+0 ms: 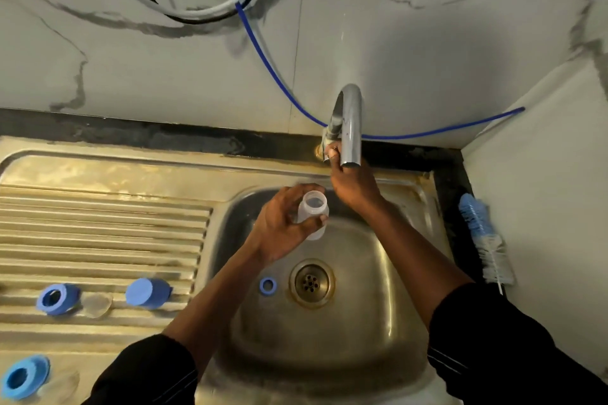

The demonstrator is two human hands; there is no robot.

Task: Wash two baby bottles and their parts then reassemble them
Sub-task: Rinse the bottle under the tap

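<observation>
Left hand grips the clear bottle, fingers and thumb curled round it, mouth up, above the sink basin. Right hand has its fingers curled on the tap handle beside the spout. Blue ring lies beside the drain.

A chrome tap arches over a steel sink, the drain below its spout and a ribbed drainboard to the tap's left. Behind the tap, a blue hose crosses the marbled wall beneath looped cables.
</observation>
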